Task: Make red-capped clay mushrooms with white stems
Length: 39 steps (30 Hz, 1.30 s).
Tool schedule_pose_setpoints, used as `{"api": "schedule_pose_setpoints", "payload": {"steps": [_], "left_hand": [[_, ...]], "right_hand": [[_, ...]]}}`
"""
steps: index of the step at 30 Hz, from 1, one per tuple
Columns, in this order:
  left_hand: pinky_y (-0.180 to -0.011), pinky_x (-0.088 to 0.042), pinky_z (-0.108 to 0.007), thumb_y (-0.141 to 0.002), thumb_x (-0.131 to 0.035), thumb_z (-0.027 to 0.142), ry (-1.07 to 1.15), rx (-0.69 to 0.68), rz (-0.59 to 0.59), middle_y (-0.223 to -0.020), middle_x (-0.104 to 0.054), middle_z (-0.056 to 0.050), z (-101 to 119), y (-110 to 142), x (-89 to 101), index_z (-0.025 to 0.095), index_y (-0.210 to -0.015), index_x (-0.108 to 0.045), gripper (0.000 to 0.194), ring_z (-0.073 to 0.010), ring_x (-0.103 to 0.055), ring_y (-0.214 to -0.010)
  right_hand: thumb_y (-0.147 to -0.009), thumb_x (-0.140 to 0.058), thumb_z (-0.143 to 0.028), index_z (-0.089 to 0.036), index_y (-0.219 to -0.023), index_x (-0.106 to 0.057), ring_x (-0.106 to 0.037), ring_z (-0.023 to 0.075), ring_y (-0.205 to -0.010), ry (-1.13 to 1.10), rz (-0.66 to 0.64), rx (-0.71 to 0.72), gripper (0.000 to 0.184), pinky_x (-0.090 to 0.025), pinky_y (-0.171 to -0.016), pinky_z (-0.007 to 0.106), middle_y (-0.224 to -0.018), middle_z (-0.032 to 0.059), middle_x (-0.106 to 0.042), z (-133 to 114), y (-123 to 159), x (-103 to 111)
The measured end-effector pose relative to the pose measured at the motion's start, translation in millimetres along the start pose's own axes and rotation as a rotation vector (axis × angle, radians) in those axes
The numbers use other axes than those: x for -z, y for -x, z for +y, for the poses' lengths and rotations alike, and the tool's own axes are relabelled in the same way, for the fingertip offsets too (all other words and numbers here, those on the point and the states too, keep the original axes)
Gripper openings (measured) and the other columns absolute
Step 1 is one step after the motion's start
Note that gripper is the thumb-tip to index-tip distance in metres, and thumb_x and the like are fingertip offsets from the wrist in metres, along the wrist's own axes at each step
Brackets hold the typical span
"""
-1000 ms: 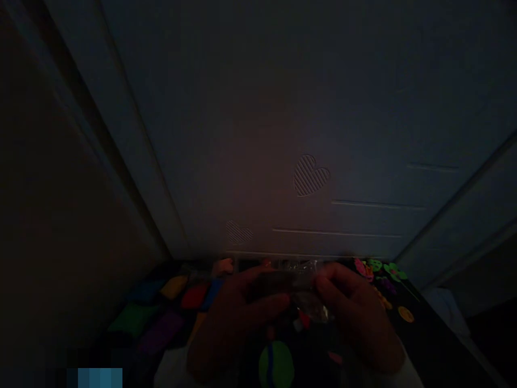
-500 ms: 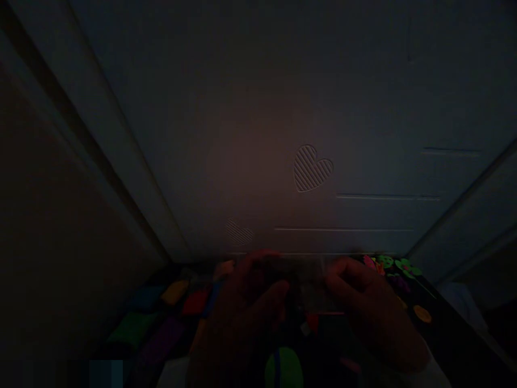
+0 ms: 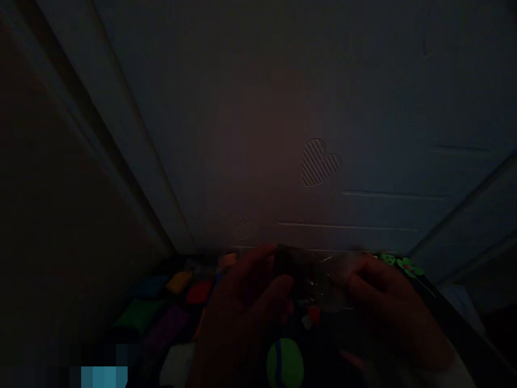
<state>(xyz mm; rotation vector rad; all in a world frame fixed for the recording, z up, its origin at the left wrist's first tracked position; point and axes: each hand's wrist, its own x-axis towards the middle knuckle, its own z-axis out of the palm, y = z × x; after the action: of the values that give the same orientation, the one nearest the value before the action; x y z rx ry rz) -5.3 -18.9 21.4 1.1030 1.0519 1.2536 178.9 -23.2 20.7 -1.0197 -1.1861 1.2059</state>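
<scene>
The scene is very dark. A clear, crinkled plastic bag (image 3: 323, 283) is stretched between my hands, with glints along its folds. My left hand (image 3: 250, 302) curls its fingers and thumb about the bag's dark left end; what is inside cannot be made out. On the other side, my right hand (image 3: 383, 299) pinches the clear edge between thumb and fingers. Below the bag lie a small red and white piece (image 3: 312, 317) and a round green piece with a blue stripe (image 3: 285, 362).
At the left lie colored packets: green (image 3: 138, 317), purple (image 3: 165, 328), yellow (image 3: 179, 282) and red (image 3: 199, 291). Green flower shapes (image 3: 409, 267) sit at the table's right. A pale panel with embossed hearts (image 3: 319, 163) rises close behind the dark table (image 3: 448, 318).
My right hand has moved rightward, away from the left, and the plastic now spans a wider gap. The view has shifted slightly. My left hand stays at the bag's dark end.
</scene>
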Motion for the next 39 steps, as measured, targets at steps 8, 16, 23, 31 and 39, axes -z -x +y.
{"api": "schedule_pose_setpoints", "payload": {"steps": [8,16,23,31,39], "left_hand": [[-0.080,-0.049,-0.034,-0.082,-0.058,0.028,-0.605,-0.533,0.346,-0.092,-0.065,-0.003,-10,6,-15.6,0.025,-0.096,-0.061,0.015,-0.0181,-0.060,-0.085],[-0.067,-0.046,-0.020,-0.083,-0.061,0.033,-0.315,-0.265,-0.131,-0.081,-0.070,0.002,-12,-1,-16.1,0.021,-0.085,-0.066,0.014,-0.0108,-0.063,-0.074],[-0.058,-0.037,-0.020,-0.085,-0.049,0.018,-0.510,-0.414,-0.156,-0.066,-0.057,0.003,-14,-4,-10.6,0.017,-0.073,-0.059,0.016,-0.0079,-0.052,-0.062],[-0.055,-0.034,-0.023,-0.081,-0.045,0.012,-0.647,-0.588,-0.091,-0.058,-0.047,0.004,-15,3,-15.8,0.018,-0.063,-0.046,0.019,-0.0090,-0.044,-0.054],[-0.049,-0.039,-0.024,-0.080,-0.046,0.021,-0.692,-0.448,-0.035,-0.058,-0.052,0.002,-6,5,-2.9,0.021,-0.059,-0.049,0.021,-0.0123,-0.050,-0.053]], "right_hand": [[-0.061,-0.074,-0.043,-0.024,-0.061,-0.067,-0.060,0.0151,-0.051,0.304,0.167,0.072,0.020,-0.052,-0.048,0.023,-0.058,0.0011,-0.065,-4,-3,-1],[-0.073,-0.067,-0.042,-0.028,-0.069,-0.069,-0.063,0.0191,-0.079,0.701,0.009,0.349,0.015,-0.052,-0.072,0.028,-0.085,0.0024,-0.067,8,-5,-9],[-0.077,-0.066,-0.038,-0.026,-0.072,-0.068,-0.063,0.0157,-0.083,0.597,-0.153,0.236,0.012,-0.051,-0.074,0.023,-0.088,0.0007,-0.066,9,-7,-5],[-0.081,-0.063,-0.031,-0.022,-0.073,-0.061,-0.060,0.0109,-0.077,0.343,0.007,0.175,0.012,-0.048,-0.068,0.019,-0.081,-0.0009,-0.062,10,-1,-19],[-0.082,-0.058,-0.020,-0.023,-0.081,-0.061,-0.063,0.0126,-0.072,0.602,0.055,0.318,0.004,-0.049,-0.064,0.024,-0.077,-0.0010,-0.067,12,4,-24]]}}
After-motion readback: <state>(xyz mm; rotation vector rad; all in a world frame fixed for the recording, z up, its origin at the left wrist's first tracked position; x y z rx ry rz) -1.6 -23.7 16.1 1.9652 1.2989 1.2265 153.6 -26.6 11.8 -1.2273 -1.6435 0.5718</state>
